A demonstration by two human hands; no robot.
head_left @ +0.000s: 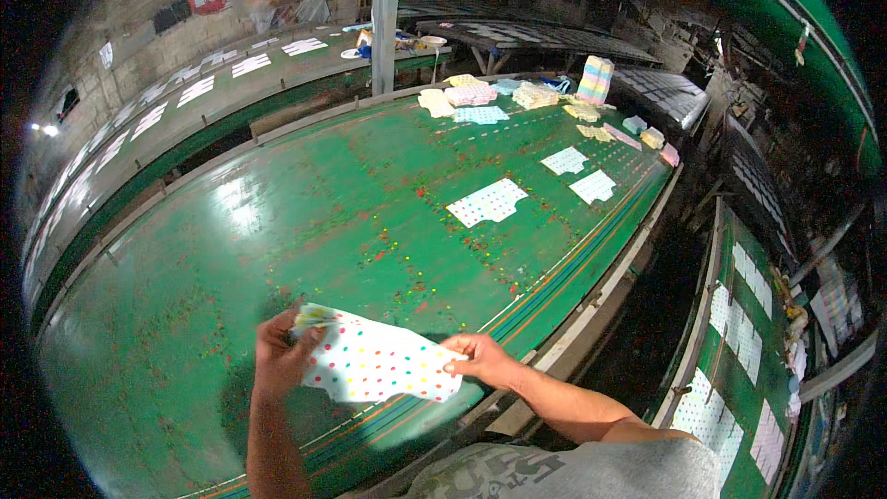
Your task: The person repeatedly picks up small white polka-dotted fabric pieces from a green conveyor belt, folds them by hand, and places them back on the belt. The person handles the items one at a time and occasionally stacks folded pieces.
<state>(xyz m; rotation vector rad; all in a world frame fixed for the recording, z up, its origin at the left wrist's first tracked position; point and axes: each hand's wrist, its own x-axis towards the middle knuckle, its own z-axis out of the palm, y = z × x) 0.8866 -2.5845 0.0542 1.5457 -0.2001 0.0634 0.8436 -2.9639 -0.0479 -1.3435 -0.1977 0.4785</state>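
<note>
Between my two hands, over the near edge of a long green table (305, 222), stretches a white fabric piece (379, 360) printed with red, green and yellow dots. My left hand (285, 351) pinches its left end, where the cloth bunches and some yellow-green shows in the folds. At the opposite end, my right hand (480, 360) grips the corner between thumb and fingers. Farther up the table lies a similar dotted fabric piece (488, 202), flat and cut with a notched outline. Two smaller dotted pieces (565, 161) rest beyond it.
Folded cloth stacks (471, 94) in pastel colours cover the table's far end, beside a tall striped bundle (595, 79). A grey post (386, 18) rises behind the table. Another table (730, 351) with cut pieces stands at right; a long table (176, 111) runs along the left.
</note>
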